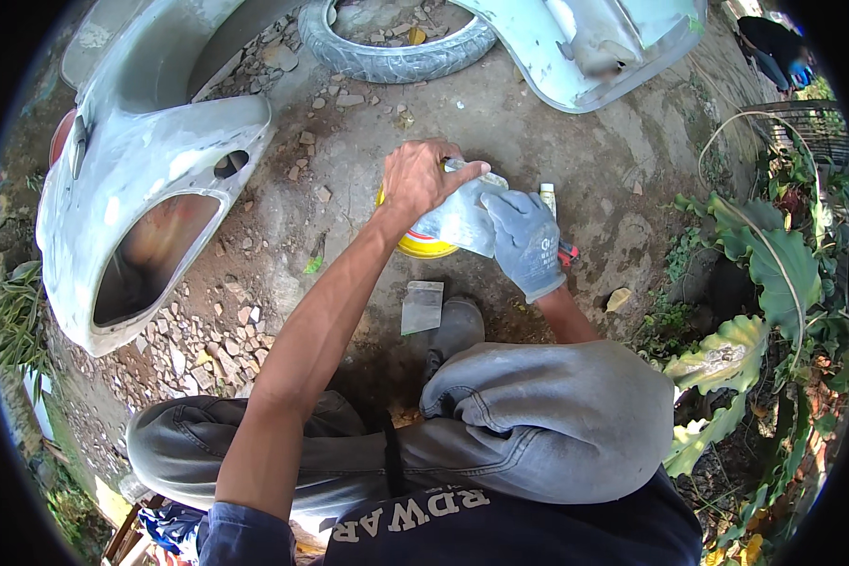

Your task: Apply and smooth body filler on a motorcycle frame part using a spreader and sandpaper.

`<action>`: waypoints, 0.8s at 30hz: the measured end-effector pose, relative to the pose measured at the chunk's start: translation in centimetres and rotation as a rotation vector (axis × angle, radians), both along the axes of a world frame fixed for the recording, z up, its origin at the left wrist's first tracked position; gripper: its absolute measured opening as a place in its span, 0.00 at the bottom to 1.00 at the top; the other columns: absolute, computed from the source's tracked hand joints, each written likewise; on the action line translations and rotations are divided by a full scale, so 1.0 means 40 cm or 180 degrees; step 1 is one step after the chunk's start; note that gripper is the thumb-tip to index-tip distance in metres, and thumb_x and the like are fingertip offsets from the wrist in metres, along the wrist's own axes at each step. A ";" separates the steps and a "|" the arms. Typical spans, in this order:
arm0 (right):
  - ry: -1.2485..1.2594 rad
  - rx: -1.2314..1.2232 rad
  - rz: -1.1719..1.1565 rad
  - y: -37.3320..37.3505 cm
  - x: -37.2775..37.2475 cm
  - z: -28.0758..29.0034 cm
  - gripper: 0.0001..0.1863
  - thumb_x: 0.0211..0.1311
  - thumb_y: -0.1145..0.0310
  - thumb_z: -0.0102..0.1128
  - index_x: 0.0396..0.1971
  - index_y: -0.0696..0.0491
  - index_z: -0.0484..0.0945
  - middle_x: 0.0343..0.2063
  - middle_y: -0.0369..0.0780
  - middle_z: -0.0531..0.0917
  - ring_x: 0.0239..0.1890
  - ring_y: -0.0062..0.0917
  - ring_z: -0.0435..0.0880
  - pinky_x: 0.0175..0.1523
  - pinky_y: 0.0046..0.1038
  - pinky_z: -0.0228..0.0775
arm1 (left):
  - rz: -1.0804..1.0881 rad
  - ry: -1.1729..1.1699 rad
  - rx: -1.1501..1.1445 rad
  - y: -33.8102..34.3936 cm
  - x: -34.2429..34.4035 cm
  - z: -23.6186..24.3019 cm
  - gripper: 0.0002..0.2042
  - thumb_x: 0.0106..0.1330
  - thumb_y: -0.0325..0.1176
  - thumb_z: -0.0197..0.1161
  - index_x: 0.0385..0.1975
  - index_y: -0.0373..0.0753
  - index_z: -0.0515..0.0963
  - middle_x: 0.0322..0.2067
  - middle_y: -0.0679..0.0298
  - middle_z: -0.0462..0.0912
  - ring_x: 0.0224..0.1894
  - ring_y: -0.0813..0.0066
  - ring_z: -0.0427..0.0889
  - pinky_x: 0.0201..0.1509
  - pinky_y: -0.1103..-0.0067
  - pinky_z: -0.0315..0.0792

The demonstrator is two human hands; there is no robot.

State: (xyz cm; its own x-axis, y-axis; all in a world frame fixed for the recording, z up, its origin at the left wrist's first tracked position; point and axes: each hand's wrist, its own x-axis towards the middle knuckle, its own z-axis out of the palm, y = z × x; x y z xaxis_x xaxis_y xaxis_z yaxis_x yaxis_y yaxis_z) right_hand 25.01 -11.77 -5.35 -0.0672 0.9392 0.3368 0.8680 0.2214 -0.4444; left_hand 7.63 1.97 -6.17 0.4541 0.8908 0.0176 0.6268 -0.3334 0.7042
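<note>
Over a round yellow tin (426, 248) on the ground, both my hands meet at a pale, smeared flat sheet (465, 223). My bare left hand (419, 181) is closed at its far left edge, thumb stretched along the top; most of its fingertips are hidden. My right hand (524, 243), in a grey-blue glove, is closed on the sheet's right side, and its grip is partly covered. Just beyond the glove stands a small whitish tube (547, 195). A red-and-dark object (567, 253) shows beside the glove. Near my shoe lies a small grey rectangular plate (423, 307).
A large grey-white vehicle body panel (184, 156) with openings lies at left. Another pale panel (585, 57) and a tyre (396, 58) lie at the far side. Broken stones (219, 354) cover the ground at left. Leafy plants (769, 259) line the right; a person (772, 49) is far right.
</note>
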 end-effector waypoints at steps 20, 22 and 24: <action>-0.0103 0.0052 -0.0146 0.009 0.006 0.017 0.13 0.64 0.73 0.63 0.48 0.49 0.87 0.39 0.40 0.85 0.40 0.41 0.82 0.46 0.43 0.76 | -0.0014 0.0033 0.0301 -0.012 0.010 -0.002 0.28 0.61 0.66 0.75 0.36 0.42 0.94 0.36 0.59 0.93 0.36 0.56 0.92 0.43 0.63 0.84; -0.0040 0.0039 -0.0244 0.007 0.004 0.014 0.13 0.64 0.73 0.63 0.47 0.49 0.87 0.39 0.40 0.84 0.40 0.41 0.82 0.46 0.43 0.76 | -0.0057 0.0042 0.0280 -0.015 0.013 0.001 0.28 0.62 0.66 0.74 0.35 0.42 0.94 0.35 0.59 0.93 0.37 0.55 0.92 0.43 0.62 0.84; 0.0012 0.0091 -0.0306 0.009 -0.001 0.013 0.12 0.64 0.73 0.63 0.47 0.49 0.87 0.40 0.40 0.84 0.40 0.41 0.82 0.46 0.43 0.76 | -0.0063 0.0040 0.0322 -0.003 0.015 0.001 0.27 0.63 0.65 0.74 0.35 0.42 0.94 0.35 0.60 0.93 0.37 0.55 0.92 0.43 0.62 0.84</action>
